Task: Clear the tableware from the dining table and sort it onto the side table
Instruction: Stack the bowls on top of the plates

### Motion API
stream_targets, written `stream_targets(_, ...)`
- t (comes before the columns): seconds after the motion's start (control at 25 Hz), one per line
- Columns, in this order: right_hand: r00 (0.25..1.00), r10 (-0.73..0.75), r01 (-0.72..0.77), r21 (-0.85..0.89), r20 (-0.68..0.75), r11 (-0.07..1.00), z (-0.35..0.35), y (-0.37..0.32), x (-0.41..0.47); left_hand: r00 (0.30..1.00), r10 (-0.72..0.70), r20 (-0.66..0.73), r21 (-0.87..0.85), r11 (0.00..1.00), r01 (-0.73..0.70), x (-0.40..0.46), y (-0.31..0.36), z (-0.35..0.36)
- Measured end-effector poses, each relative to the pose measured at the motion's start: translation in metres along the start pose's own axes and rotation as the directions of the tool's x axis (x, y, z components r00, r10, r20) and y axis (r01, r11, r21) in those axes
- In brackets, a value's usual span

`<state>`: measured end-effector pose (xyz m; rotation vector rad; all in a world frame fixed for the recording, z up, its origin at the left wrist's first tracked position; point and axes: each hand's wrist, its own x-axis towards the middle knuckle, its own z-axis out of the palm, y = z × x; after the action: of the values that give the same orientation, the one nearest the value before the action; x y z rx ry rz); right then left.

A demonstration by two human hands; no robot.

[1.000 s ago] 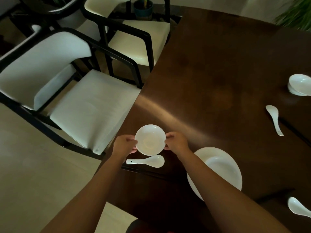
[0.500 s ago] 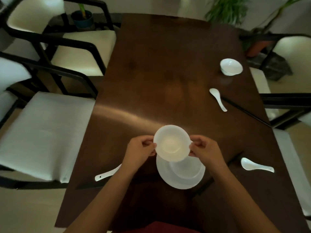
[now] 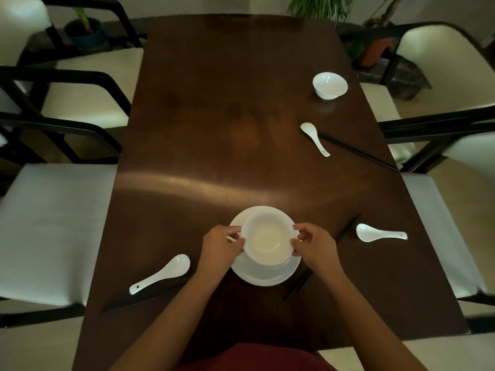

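Stacking step: left hand (image 3: 223, 246) and right hand (image 3: 312, 246) each pinch the bowl (image 3: 266, 240) rim over the plate (image 3: 263, 274), lower centre. Next move likely calls for seating it level.

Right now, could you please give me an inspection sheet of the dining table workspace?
Surface: dark wooden dining table, glossy, with a streak of glare across the middle.
Job's things: held bowl over the white plate; second bowl at the far right; three white spoons, near left, near right, far right; dark chopsticks near left, beside the plate, far right.
Clutter: nothing seen.
Grippers: left hand and right hand grip the held bowl's rim on opposite sides.
Cables: nothing seen.
Surroundings: cushioned chairs on both sides; potted plants beyond the far end.
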<state>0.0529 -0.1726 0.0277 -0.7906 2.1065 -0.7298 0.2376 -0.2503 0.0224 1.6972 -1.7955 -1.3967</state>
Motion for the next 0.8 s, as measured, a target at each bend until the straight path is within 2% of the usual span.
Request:
stream_targets(0.24,0.999,-0.034,0.034,-0.157,0.005,0.987,0.000,0.009,-0.001,0.999,0.049,-0.021,0.129,0.991,-0.046,0.001,-0.006,0.005)
stream_targets(0.44,0.996,0.057,-0.058,0.004,0.070,0.998,0.005,0.013,0.000,0.990,-0.125,0.073,-0.054,0.990,0.129,0.007,-0.014,0.006)
stream_targets(0.64,0.996,0.056,-0.059,0.036,0.069,0.998,0.012,0.013,0.002,0.989,-0.132,0.073,-0.065,0.988,0.137,0.009,-0.018,0.005)
stream_targets(0.72,0.994,0.071,-0.074,0.034,0.079,0.997,0.010,0.011,0.001,0.989,-0.124,0.086,-0.005,0.992,0.125,0.007,-0.013,0.002)
stream_targets(0.8,0.999,0.007,-0.004,-0.069,0.049,0.998,0.002,0.008,0.001,0.998,-0.018,0.063,0.165,0.986,0.007,0.009,-0.003,-0.002)
